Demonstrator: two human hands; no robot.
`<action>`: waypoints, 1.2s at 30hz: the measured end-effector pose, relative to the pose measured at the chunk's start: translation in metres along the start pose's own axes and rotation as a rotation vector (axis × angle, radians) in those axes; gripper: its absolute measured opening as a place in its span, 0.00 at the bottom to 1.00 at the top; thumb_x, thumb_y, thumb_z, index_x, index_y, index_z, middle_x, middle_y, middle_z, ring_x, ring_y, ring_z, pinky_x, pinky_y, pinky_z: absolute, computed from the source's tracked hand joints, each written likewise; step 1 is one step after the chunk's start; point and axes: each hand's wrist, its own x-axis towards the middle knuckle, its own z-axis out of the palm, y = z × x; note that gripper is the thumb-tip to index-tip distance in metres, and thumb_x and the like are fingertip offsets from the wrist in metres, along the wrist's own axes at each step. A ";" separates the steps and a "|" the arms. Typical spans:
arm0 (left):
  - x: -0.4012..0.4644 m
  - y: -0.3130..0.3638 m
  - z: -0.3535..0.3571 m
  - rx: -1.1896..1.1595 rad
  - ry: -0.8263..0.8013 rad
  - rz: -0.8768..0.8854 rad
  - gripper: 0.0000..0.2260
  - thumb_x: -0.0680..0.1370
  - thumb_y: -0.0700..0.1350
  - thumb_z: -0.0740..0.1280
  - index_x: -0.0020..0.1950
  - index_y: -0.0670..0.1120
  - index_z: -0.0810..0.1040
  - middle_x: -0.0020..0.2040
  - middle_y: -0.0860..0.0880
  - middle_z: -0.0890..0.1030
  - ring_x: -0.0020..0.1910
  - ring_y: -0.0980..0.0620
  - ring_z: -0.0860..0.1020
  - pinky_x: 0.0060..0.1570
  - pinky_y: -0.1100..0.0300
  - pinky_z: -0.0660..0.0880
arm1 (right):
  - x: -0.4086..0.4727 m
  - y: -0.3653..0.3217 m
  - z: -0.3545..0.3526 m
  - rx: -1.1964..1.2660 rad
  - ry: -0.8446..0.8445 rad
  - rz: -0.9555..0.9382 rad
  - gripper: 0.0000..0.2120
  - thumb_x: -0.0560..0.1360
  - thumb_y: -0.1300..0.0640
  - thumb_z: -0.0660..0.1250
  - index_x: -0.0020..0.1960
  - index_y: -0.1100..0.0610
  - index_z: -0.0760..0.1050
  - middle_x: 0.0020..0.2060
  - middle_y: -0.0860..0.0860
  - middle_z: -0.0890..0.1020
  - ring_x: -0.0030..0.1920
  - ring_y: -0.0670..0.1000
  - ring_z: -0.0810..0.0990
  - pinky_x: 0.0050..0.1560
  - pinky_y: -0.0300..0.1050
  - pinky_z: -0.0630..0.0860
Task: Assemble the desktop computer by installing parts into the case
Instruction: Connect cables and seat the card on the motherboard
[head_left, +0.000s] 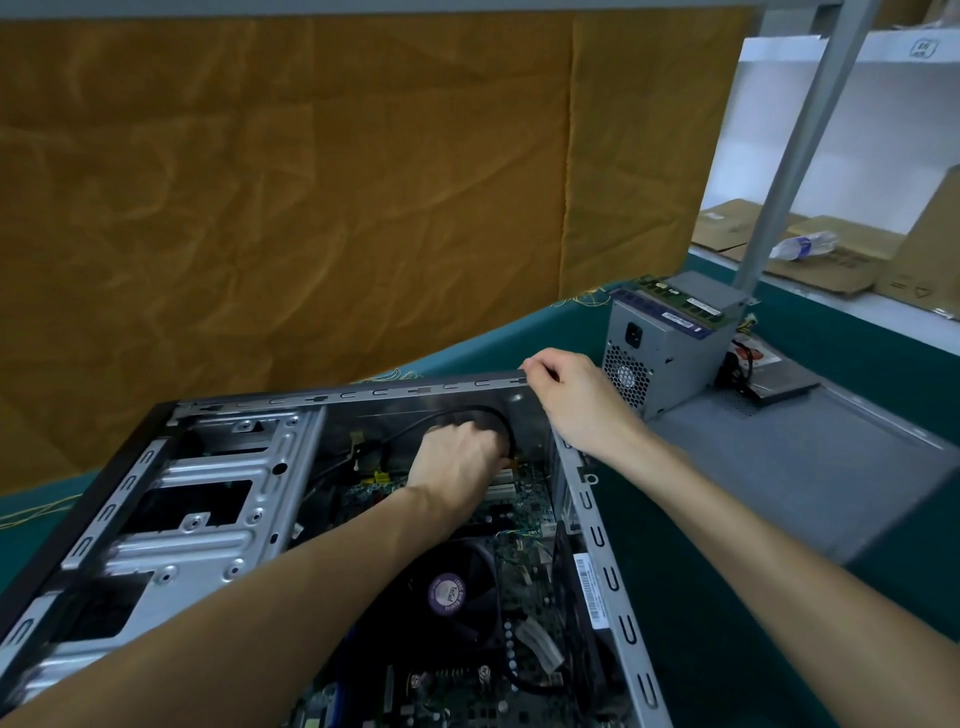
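Note:
An open grey computer case (228, 488) lies on its side on the green table. Inside it sit the motherboard (524, 519) and a black CPU fan (447, 592) with a purple label. My left hand (457, 462) reaches deep into the far end of the case, fingers curled around a black cable (415, 426) that loops there. My right hand (566, 389) grips the far right corner of the case's rim. A grey power supply (665, 353) stands on the table to the right, outside the case, with RAM sticks (675, 299) lying on top of it.
The case's grey side panel (805, 467) lies flat to the right, with a flat drive (779, 374) on it behind the power supply. An orange cloth (285, 182) hangs behind the table. A grey post (800, 145), cardboard boxes and a plastic bottle (802, 244) stand at the back right.

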 end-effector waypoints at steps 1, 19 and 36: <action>0.000 0.000 -0.002 -0.002 -0.008 0.016 0.11 0.84 0.52 0.63 0.58 0.49 0.82 0.55 0.48 0.84 0.55 0.43 0.82 0.50 0.54 0.74 | 0.000 0.000 0.000 0.002 -0.002 -0.001 0.15 0.86 0.53 0.57 0.54 0.58 0.80 0.25 0.47 0.68 0.21 0.44 0.64 0.23 0.38 0.58; -0.017 0.004 -0.015 -0.041 -0.341 0.184 0.28 0.79 0.37 0.61 0.79 0.47 0.63 0.67 0.43 0.68 0.64 0.39 0.71 0.65 0.47 0.70 | -0.001 -0.005 -0.002 -0.005 -0.019 0.002 0.18 0.86 0.53 0.57 0.43 0.63 0.72 0.26 0.49 0.67 0.25 0.47 0.62 0.30 0.46 0.58; -0.003 0.016 -0.018 -0.033 -0.508 0.055 0.25 0.82 0.45 0.59 0.80 0.47 0.62 0.76 0.40 0.60 0.75 0.36 0.60 0.73 0.43 0.61 | -0.001 -0.006 -0.001 -0.043 -0.026 0.007 0.19 0.87 0.52 0.56 0.52 0.66 0.76 0.28 0.49 0.68 0.26 0.48 0.64 0.30 0.45 0.59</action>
